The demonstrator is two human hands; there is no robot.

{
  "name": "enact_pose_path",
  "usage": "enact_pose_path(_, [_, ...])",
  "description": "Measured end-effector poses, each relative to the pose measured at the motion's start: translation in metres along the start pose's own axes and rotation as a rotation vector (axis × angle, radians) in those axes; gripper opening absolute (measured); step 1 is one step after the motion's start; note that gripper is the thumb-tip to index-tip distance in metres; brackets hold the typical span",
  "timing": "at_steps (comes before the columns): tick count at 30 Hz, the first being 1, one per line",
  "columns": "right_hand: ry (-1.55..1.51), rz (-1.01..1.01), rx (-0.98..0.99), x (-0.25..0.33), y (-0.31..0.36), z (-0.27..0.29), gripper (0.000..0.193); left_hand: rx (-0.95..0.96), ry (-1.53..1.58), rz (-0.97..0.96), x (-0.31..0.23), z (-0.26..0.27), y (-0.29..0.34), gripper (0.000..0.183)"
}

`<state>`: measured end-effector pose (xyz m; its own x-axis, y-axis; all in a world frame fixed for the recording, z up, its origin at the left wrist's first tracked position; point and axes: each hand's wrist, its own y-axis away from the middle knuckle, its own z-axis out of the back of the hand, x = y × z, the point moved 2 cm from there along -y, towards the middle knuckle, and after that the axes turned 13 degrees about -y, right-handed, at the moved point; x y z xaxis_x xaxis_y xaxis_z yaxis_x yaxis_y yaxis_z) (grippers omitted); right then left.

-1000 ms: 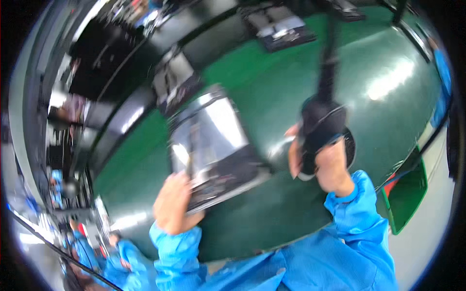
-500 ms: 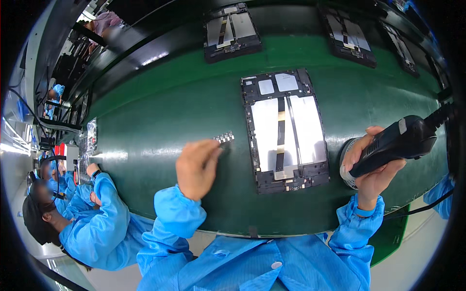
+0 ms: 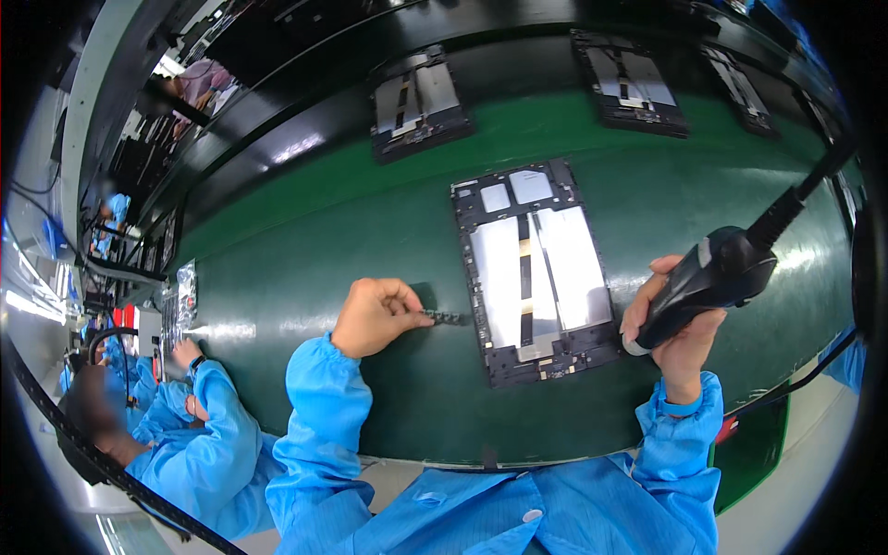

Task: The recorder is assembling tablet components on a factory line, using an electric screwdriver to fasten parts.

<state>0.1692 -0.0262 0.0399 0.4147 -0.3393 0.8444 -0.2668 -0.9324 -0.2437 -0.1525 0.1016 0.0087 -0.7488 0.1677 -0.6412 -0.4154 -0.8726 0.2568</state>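
Thin dark patterned strip [image 3: 448,317], pinched by the left hand [image 3: 377,317] mid-frame, probably needs a light, level grip, the right hand [image 3: 686,350] holding a black corded handheld tool [image 3: 705,280].

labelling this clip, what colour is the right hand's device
The handheld device is black, clearest in the head view.

Electronics workshop: green surface [image 3: 416,407], centre; opened flat device [image 3: 571,268] and corded handheld tool [image 3: 705,282], three o'clock; similar opened units [image 3: 631,91], twelve to two o'clock; blue-smocked co-worker [image 3: 208,453], eight o'clock.
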Motion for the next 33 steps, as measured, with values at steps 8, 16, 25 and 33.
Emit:
enact_pose_path(8, [0.021, -0.033, 0.049, -0.004, -0.005, 0.001, 0.088, 0.242, 0.068, 0.147, -0.012, 0.008, -0.01, 0.011])
enact_pose_path(16, [-0.005, -0.076, -0.018, -0.001, -0.002, 0.0, 0.091, -0.176, -0.493, -0.179, -0.039, 0.0, 0.0, 0.011])
enact_pose_path(25, [-0.024, 0.219, 0.207, 0.023, -0.008, -0.007, 0.053, -0.369, -0.114, -0.327, -0.051, -0.006, 0.001, 0.011])
enact_pose_path(33, [0.162, 0.307, -0.194, 0.066, -0.026, 0.027, 0.031, -0.681, 0.275, -0.487, -0.07, -0.047, -0.08, 0.01])
